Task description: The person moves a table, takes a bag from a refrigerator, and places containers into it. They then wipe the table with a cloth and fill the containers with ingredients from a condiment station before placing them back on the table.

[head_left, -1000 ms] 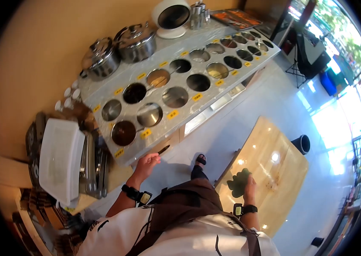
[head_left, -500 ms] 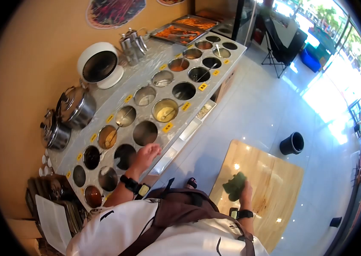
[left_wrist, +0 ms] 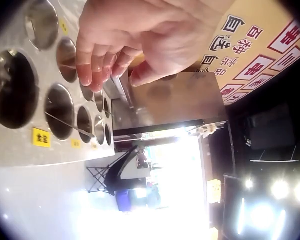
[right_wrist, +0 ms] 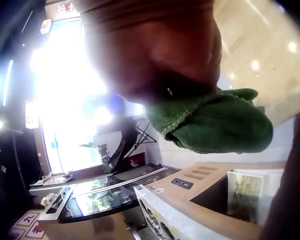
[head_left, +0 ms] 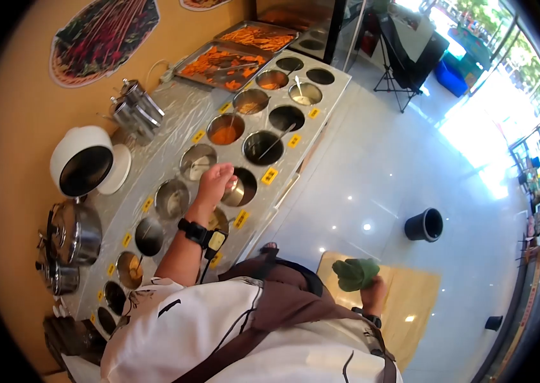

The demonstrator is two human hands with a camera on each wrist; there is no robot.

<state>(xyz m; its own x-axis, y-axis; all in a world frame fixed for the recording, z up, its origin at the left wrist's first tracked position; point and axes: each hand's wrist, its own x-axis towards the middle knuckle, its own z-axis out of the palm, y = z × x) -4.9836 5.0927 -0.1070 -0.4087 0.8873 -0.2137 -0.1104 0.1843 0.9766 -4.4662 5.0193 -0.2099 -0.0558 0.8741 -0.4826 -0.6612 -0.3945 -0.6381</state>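
My left hand [head_left: 214,185] is over the counter, overlapping the round metal pots in the head view. Its fingers [left_wrist: 97,62] are loosely bent and wet-looking at the tips, and nothing shows between them and the thumb. Close by is a steel pot [head_left: 198,161] sunk into the counter. My right hand [head_left: 375,295] grips a bunched green cloth [head_left: 354,274] over the wooden table. In the right wrist view, folds of the cloth [right_wrist: 220,127] hang out below the hand, whose fingertips are hidden.
Sunken pots with yellow labels line the long counter [head_left: 177,108]. Trays of orange food [head_left: 225,64], a white fan [head_left: 84,159] and lidded steel pots [head_left: 75,233] stand along its back. The wooden table [head_left: 410,306] is at right, with a black bin [head_left: 424,225] on the floor beyond.
The view has shifted along the counter toward the trays. My left hand has come from beside the counter's near end to above the pots. The green cloth stays in my right hand.
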